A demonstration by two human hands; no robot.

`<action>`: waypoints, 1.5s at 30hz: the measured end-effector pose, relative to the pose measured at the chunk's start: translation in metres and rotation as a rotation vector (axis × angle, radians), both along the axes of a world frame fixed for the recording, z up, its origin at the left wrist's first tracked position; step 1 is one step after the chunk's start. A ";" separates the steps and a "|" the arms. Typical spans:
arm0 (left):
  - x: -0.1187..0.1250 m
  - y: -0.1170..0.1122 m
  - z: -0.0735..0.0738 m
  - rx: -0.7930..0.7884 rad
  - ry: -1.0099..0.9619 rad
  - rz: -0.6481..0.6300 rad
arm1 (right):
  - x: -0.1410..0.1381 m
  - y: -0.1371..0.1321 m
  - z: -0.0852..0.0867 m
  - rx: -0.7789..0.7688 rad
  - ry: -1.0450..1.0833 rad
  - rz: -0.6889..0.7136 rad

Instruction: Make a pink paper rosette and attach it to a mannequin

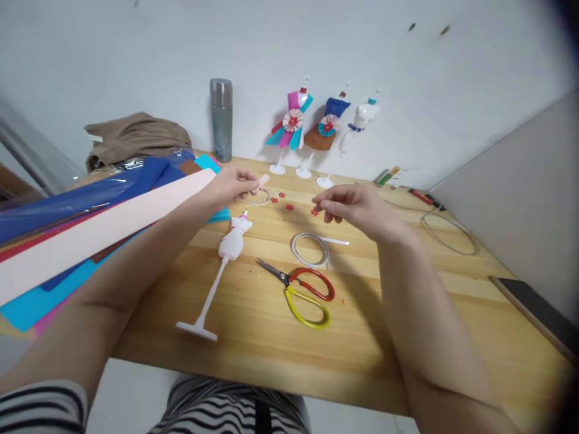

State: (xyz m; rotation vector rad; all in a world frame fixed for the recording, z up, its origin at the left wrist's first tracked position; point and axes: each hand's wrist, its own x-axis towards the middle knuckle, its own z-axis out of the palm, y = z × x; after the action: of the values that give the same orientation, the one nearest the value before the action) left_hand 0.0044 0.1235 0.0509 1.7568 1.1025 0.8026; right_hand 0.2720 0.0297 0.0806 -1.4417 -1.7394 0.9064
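Observation:
My left hand (pixel 235 184) pinches a small pale pink strip (pixel 263 181) between thumb and fingertips. Over the right of the table hangs my right hand (pixel 348 208), its fingers loosely bent and apart, with nothing visible between them. Just by its fingertips shows a small red flower piece (pixel 315 213); more such pieces (pixel 289 207) lie to the left. Below my left hand a white mini dress form (pixel 231 244) lies on its side with its stand. Scissors (pixel 283 278) with one red and one yellow handle rest near a roll of white tape (pixel 294 250), its end unwound.
Three dressed mini dress forms (pixel 293 120) stand by the wall, beside a thermos flask (pixel 221 120). Coloured sheets (pixel 104 232) and a brown cloth (pixel 140 138) are piled at left. A cable (pixel 452 232) and a dark phone-like slab (pixel 534 310) lie at right.

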 end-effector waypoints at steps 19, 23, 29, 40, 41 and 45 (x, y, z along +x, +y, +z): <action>0.037 -0.073 0.023 -0.157 -0.005 -0.302 | -0.040 -0.016 0.004 0.058 0.006 0.067; 0.034 -0.075 0.032 -0.061 0.011 -0.267 | -0.036 -0.020 0.007 0.107 0.014 0.072; 0.029 -0.076 0.038 0.138 0.083 -0.300 | -0.035 -0.024 0.010 0.130 -0.051 0.062; -0.040 -0.036 0.079 0.473 0.448 0.089 | -0.039 -0.006 -0.018 0.078 -0.293 0.004; -0.048 -0.031 0.079 0.471 0.504 0.083 | -0.041 -0.003 -0.024 0.045 -0.332 0.037; -0.063 -0.014 0.066 0.486 0.828 -0.067 | -0.050 0.003 -0.041 0.016 -0.371 0.089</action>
State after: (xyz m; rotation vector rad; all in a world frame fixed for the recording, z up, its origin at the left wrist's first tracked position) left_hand -0.0582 0.1098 0.1171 2.6459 1.4279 0.2857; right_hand 0.2218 0.0331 0.0397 -1.6099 -2.0882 0.6986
